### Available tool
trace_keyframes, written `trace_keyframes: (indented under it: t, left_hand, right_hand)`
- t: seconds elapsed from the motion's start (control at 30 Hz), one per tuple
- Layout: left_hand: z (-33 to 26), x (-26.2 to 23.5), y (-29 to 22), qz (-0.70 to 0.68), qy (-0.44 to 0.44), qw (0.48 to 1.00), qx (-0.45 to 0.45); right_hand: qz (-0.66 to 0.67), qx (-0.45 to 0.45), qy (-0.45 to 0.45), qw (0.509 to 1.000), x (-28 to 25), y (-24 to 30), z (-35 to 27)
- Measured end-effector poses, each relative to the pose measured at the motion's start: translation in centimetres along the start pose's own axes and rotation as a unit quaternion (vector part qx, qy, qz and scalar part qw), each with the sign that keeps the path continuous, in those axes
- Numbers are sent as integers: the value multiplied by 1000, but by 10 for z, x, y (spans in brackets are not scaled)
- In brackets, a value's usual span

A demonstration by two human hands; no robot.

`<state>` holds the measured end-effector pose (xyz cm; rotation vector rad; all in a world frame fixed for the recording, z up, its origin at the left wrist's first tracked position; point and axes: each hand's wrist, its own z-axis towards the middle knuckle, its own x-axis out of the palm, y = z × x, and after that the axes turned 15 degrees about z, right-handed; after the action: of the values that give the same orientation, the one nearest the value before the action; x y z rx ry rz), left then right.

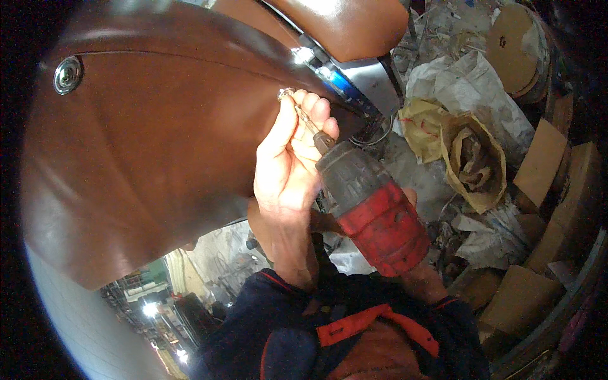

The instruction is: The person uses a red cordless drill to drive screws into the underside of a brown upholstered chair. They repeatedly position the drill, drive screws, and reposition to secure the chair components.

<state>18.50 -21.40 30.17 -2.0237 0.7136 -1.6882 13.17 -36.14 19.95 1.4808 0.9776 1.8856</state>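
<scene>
A power drill with a red body and black nose points up and left at a brown leather-covered panel. My right hand grips it from behind, mostly hidden by the drill's body. Thumb and fingertips of my left hand pinch a small shiny metal fitting against the panel. The slim driver bit runs between my left fingers to that fitting; its exact contact point is covered. A round chrome button sits in the panel's far left part.
Another brown padded part lies beyond, with a metal and blue piece at its edge. On the right are an open paper bag, white plastic sheeting, cardboard pieces and a cardboard-sided reel. Lit clutter lies lower left.
</scene>
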Motion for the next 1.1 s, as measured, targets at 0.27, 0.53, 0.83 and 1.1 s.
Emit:
trace_keyframes:
  t: [0.27,0.53,0.83,1.1]
  left_hand:
    - [1,0,0,-5,-7,1000,2]
    - [3,-1,-1,-2,-4,1000,-4]
    - [4,-7,-2,-12,13,1000,-10]
    - [5,-13,1,0,29,1000,3]
  right_hand:
    - [-2,-2,-3,1000,-1,-1,1]
    - [0,6,-10,1000,0,0,0]
    - [8,26,-21,999,3,-2,3]
    - [-3,16,-20,1000,1,-3,1]
